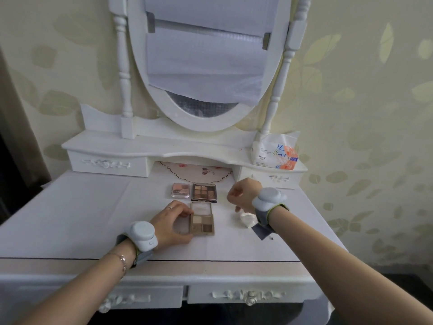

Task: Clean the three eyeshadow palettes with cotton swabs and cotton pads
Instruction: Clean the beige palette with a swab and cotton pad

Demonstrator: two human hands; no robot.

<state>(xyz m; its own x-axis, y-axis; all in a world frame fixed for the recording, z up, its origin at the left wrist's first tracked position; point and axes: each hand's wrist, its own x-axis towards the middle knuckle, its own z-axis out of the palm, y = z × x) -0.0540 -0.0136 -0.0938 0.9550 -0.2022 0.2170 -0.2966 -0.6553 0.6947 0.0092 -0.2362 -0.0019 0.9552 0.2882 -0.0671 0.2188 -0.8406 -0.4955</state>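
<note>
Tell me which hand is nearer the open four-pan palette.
Left. The left hand touches the open four-pan palette along its left edge; the right hand hovers apart, up and to its right.

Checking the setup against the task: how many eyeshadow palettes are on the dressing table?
3. An open four-pan palette nearest the person, held at its left edge by the left hand; behind it an open multi-pan palette; left of that, a small pink palette.
</note>
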